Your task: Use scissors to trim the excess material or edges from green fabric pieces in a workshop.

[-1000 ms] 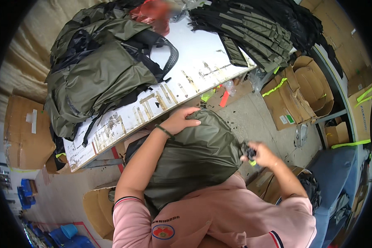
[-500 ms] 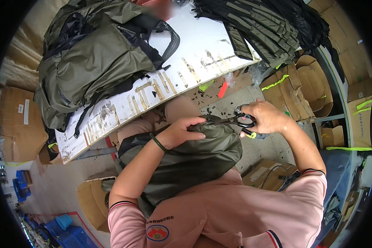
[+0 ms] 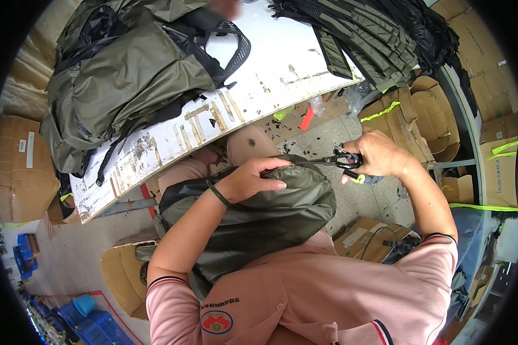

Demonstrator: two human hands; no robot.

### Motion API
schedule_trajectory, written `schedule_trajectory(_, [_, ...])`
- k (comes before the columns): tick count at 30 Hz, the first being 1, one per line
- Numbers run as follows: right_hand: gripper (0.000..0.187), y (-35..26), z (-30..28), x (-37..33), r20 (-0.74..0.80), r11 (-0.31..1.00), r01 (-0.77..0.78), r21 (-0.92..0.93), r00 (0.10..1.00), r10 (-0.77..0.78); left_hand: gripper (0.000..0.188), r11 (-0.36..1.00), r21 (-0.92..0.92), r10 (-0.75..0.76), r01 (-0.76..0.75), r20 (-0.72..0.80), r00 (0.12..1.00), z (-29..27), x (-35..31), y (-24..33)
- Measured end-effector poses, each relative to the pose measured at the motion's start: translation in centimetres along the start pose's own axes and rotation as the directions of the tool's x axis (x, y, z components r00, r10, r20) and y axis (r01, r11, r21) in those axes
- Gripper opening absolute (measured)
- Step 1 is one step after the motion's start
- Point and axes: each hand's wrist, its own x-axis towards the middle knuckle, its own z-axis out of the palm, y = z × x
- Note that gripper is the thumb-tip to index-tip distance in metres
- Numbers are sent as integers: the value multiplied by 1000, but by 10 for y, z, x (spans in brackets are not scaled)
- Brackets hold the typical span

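An olive-green fabric bag [image 3: 259,230] lies bunched across my lap. My left hand [image 3: 250,183] pinches its upper edge, thumb pointing right. My right hand [image 3: 380,154] grips a pair of dark-handled scissors [image 3: 341,161], their blades pointing left along the top of the fabric, close to my left fingertips. Whether the blade tips touch the cloth I cannot tell. Something with a neon-yellow end [image 3: 355,178] shows beneath my right hand.
Ahead stands a worn white table [image 3: 265,57], with olive backpacks [image 3: 132,86] at left and a pile of olive-and-black straps [image 3: 368,46] at right. Cardboard boxes [image 3: 26,167] flank me. Dark scraps and a red strip [image 3: 307,119] lie beyond my knees.
My right hand and the scissors have moved a little to the right, away from my left hand. My left hand keeps its pinch on the bag. The whole view has shifted slightly.
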Motion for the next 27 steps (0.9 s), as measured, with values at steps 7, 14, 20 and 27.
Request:
schedule_trajectory(7, [28, -45, 25, 42, -73, 755, 136, 642, 991, -116, 31, 979, 36, 201, -198, -80, 976, 17, 19, -9])
schedule_trajectory(14, [13, -12, 35, 42, 25, 690, -23, 723, 1000, 7, 31, 502, 865, 519, -15, -288, 805, -27, -66, -28])
schedule_trajectory(20, [16, -7, 36, 48, 52, 816, -16, 578, 998, -17, 31, 727, 686, 419, -31, -407, 812, -21, -71, -44])
schedule_trajectory(27, [38, -40, -9, 59, -16, 923, 323, -209, 943, -333, 29, 930, 346, 246, -122, -344, 906, -21, -63, -47])
